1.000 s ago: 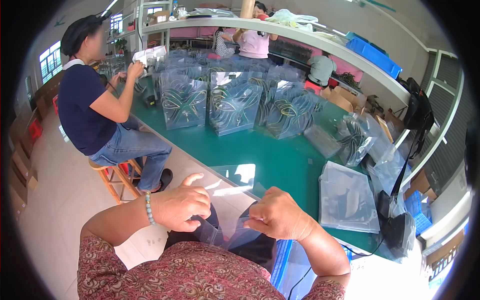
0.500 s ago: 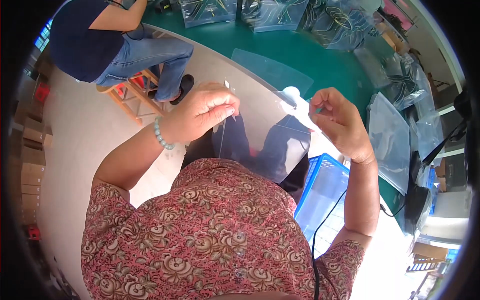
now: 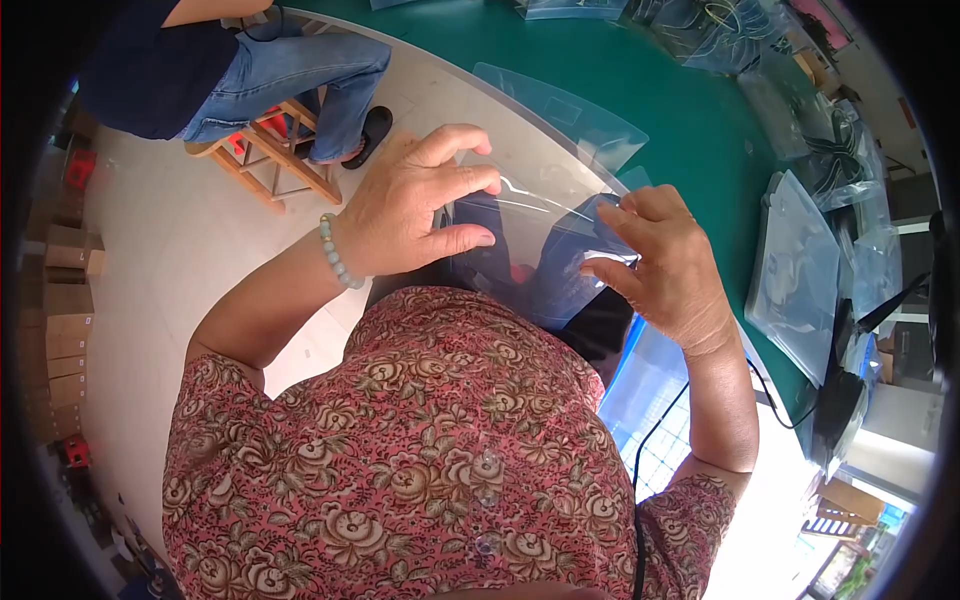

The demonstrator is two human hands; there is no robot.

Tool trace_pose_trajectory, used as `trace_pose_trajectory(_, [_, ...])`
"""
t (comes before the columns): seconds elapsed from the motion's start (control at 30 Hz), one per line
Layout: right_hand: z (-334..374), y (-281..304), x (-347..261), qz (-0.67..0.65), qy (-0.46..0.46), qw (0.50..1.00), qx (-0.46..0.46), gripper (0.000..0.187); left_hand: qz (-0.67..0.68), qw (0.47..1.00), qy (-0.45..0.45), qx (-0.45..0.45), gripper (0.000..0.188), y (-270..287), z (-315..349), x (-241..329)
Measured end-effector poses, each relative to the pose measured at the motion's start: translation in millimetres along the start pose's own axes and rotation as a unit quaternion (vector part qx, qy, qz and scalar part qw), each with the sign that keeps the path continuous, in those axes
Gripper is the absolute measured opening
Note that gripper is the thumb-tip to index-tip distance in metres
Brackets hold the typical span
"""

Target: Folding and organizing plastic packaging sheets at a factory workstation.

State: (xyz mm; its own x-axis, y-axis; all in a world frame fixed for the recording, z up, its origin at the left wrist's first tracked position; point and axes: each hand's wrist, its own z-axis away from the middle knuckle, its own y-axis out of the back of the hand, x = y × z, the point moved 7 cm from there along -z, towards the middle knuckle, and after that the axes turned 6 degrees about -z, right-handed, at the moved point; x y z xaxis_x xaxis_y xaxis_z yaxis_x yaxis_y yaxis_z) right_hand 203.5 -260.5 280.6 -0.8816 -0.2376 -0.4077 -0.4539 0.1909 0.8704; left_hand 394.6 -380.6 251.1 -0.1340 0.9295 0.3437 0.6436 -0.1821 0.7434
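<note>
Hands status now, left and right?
Left hand: spread open at the clear plastic sheet.
Right hand: curled at the sheet's right side; grip can't be told.

Head-worn fisheye; downward over hands (image 3: 408, 205)

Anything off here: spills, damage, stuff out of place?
Mild oddity: a loose clear sheet lies at the near edge of the green table, apart from the clear plastic stack; it may overhang. No spill shows, nor obvious damage to the film between left hand and right hand.
</note>
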Motion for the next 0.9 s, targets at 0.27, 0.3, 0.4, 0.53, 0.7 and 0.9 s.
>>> trace_pose_trajectory(0.27, [-1,-10,0,0.008,0.017,1.000,-0.016,0.037,-0.045,0.993,-0.066,-0.084,0.013,-16,-7,4])
trace_pose_trajectory(0.3, [-3,-10,0,-0.003,0.023,0.999,-0.035,0.030,-0.022,0.993,-0.084,-0.082,0.013,-16,-9,5])
trace_pose_trajectory(0.4, [-2,-11,-1,-0.027,0.039,0.997,-0.062,0.017,-0.016,0.987,-0.090,-0.129,0.011,-14,-18,4])
trace_pose_trajectory(0.53, [-1,0,-20,-0.027,0.093,0.994,-0.052,0.013,-0.049,0.978,-0.101,-0.176,0.006,-8,-22,16])
trace_pose_trajectory(0.7, [-2,-4,-21,-0.019,0.107,0.994,-0.024,0.014,-0.142,0.968,-0.122,-0.168,0.039,-21,-37,56])
trace_pose_trajectory(0.9, [10,-5,-30,-0.001,0.084,0.996,-0.025,0.018,-0.043,0.993,-0.108,-0.033,0.023,-40,-19,67])
